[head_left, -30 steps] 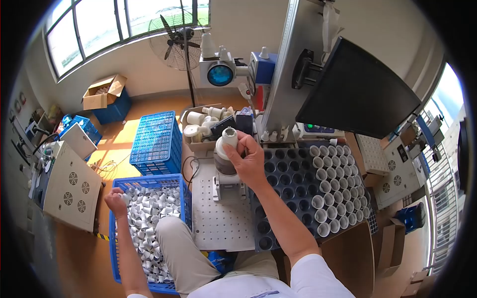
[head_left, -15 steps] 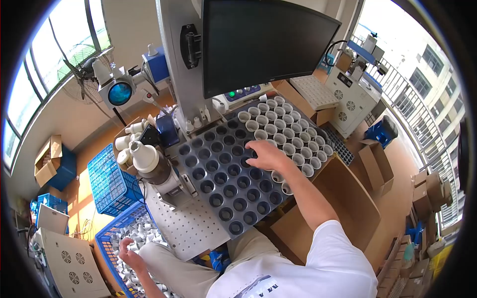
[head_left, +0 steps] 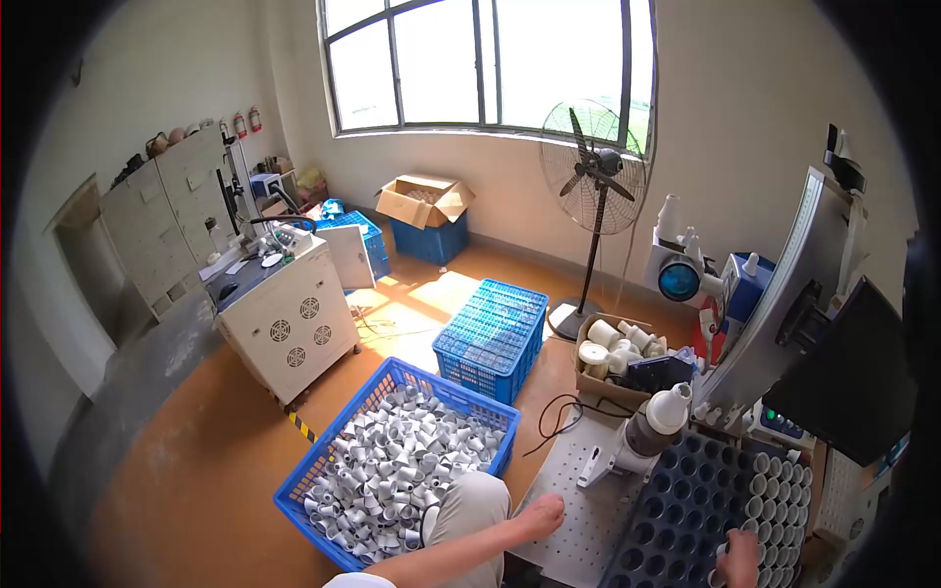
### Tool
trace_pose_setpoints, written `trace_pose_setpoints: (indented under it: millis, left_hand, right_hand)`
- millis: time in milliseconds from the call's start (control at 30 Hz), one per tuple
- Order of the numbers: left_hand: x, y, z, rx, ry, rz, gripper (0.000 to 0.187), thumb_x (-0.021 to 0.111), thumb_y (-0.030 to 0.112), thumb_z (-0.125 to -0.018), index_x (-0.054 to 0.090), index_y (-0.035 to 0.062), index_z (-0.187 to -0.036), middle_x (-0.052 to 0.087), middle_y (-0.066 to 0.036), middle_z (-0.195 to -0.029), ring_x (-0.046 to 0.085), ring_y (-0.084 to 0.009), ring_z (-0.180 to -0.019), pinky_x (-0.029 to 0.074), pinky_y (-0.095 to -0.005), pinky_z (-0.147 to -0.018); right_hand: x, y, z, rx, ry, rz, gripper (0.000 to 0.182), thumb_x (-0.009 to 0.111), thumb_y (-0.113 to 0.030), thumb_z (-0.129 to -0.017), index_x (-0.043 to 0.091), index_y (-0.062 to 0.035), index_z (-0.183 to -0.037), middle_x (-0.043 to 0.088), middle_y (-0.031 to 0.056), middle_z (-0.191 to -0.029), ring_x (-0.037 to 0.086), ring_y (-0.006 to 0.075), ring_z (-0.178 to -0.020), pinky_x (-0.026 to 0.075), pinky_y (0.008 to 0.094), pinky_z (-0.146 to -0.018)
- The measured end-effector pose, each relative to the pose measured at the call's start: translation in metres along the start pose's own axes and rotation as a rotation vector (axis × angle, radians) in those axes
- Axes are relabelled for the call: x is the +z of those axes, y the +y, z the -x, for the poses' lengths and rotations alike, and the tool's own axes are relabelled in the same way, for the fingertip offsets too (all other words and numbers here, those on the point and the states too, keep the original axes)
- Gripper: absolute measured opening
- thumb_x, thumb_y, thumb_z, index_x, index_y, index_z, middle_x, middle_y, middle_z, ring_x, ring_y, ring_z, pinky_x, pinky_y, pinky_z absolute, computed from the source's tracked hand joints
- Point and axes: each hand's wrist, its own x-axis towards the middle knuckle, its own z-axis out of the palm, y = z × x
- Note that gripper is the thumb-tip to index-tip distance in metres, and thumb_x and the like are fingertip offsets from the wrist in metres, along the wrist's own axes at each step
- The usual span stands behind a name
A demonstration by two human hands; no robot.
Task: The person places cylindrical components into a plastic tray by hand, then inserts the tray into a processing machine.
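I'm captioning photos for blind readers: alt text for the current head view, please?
A person's right hand is at a dark tray partly filled with white cups; the left hand is over a perforated plate. At left, a blue basket holds piled white parts.

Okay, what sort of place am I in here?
Most likely a factory workshop: there's a blue basket heaped with white parts, a many-holed black tray, and a vented machine cabinet.
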Motion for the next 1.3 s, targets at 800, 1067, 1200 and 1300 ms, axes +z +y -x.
trace_pose_setpoints:
  millis: [800, 1067, 1200, 1300]
  left_hand:
    - [0.000, 0.012, -0.004, 0.067, 0.048, -0.169, 0.014, 0.058, 0.009, -0.075, 0.056, -0.0010, -0.066, 0.056, -0.020, -0.081, 0.055, -0.0388, -0.082, 0.045, -0.0469, -0.075]
    - [0.009, 0.006, -0.002, 0.075, 0.104, -0.142, 0.014, 0.059, 0.008, -0.073, 0.055, -0.0006, -0.063, 0.055, -0.020, -0.080, 0.055, -0.0383, -0.081, 0.045, -0.0467, -0.074]
    - [0.008, 0.007, -0.002, 0.078, 0.111, -0.148, 0.013, 0.060, 0.008, -0.072, 0.055, -0.0003, -0.063, 0.055, -0.019, -0.079, 0.055, -0.0377, -0.081, 0.045, -0.0463, -0.074]
    - [0.007, 0.009, -0.002, 0.077, 0.109, -0.156, 0.013, 0.060, 0.007, -0.072, 0.055, 0.0000, -0.063, 0.055, -0.019, -0.079, 0.055, -0.0373, -0.080, 0.045, -0.0461, -0.073]
  right_hand:
    - [0.076, -0.110, -0.117, -0.167, 0.894, -0.948, 0.028, 0.065, -0.002, -0.072, 0.037, -0.0031, -0.078, 0.052, 0.0136, -0.086, 0.049, 0.0300, -0.076, 0.043, 0.0340, -0.075]
    - [0.077, -0.108, -0.119, -0.158, 0.900, -0.941, 0.031, 0.068, -0.002, -0.072, 0.037, -0.0018, -0.073, 0.050, 0.0117, -0.082, 0.048, 0.0270, -0.073, 0.042, 0.0336, -0.072]
    - [0.075, -0.108, -0.117, -0.134, 0.866, -0.929, 0.034, 0.070, -0.003, -0.072, 0.036, -0.0022, -0.072, 0.047, 0.0108, -0.080, 0.046, 0.0256, -0.071, 0.042, 0.0333, -0.070]
    - [0.074, -0.108, -0.115, -0.130, 0.852, -0.920, 0.036, 0.071, -0.003, -0.071, 0.035, -0.0024, -0.071, 0.046, 0.0105, -0.079, 0.045, 0.0253, -0.070, 0.041, 0.0331, -0.070]
